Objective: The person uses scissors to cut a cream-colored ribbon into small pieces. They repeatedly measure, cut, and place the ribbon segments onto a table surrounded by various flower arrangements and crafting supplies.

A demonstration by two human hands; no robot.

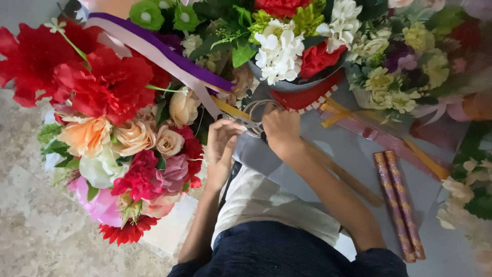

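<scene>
Right hand (pixel 281 129): fingers curled shut around a pair of scissors (pixel 254 122), grey loops showing just left of the knuckles; blades hidden. Left hand (pixel 221 146): fingertips pinched on a yellow ribbon (pixel 229 109) beside the scissors. Step judged: trimming or shaping ribbon; the next move calls for keeping the strip taut between both hands. Far: purple and pink ribbons (pixel 169 59), white-and-red bouquet (pixel 292 46). Left: mixed rose arrangement (pixel 123 149). Right, near: two patterned rolls (pixel 397 202). Cut point obscured by fingers.
</scene>
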